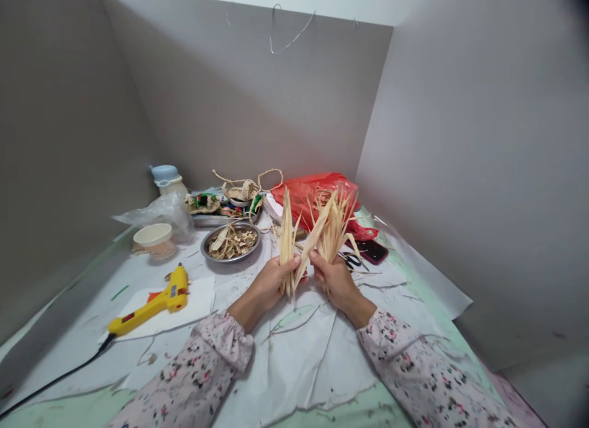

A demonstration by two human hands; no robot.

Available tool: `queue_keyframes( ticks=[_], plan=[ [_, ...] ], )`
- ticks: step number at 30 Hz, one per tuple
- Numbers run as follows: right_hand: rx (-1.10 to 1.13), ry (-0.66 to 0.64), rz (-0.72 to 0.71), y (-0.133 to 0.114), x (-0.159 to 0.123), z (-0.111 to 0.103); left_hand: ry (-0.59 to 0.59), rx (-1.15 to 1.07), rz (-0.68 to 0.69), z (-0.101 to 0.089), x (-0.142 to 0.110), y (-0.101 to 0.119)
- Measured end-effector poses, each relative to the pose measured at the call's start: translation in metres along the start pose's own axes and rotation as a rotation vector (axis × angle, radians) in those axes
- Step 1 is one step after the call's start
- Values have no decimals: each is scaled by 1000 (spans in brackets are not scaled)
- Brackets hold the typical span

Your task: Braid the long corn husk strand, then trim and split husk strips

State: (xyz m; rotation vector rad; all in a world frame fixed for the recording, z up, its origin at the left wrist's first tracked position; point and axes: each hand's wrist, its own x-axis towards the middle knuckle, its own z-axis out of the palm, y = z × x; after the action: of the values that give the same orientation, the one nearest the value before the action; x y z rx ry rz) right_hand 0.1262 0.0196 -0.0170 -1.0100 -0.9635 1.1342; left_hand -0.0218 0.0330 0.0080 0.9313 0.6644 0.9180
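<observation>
My left hand point(275, 282) grips a narrow bundle of dried, straw-coloured leaf strips point(287, 241), held upright with pointed tips. My right hand point(335, 282) grips a wider, fanned bundle of the same strips point(334, 228). One long strip from the right bundle leans across toward my left hand. The two hands are close together, knuckles nearly touching, above a sheet of white paper point(294, 360). Floral sleeves point(207, 360) cover both forearms.
A yellow hot glue gun point(154, 300) lies left on white card, its black cord trailing. Ahead are a steel bowl of strip scraps point(231, 244), a tray of small woven items point(221, 210), and a red plastic bag point(313, 194). Scissors point(352, 261) and a phone point(372, 251) lie right. Grey walls surround everything.
</observation>
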Motion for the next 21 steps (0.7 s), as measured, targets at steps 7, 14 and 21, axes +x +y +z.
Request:
queue_keyframes(
  ticks=[7,14,21],
  plan=[
    [179,-31,60,-6,-1,3,12,71,73,-1,1,-3],
    [177,-49,56,-8,-2,4,72,15,74,6,-1,-1],
    [138,-131,59,-9,-6,4,3,108,52,6,-2,-1]
  ],
)
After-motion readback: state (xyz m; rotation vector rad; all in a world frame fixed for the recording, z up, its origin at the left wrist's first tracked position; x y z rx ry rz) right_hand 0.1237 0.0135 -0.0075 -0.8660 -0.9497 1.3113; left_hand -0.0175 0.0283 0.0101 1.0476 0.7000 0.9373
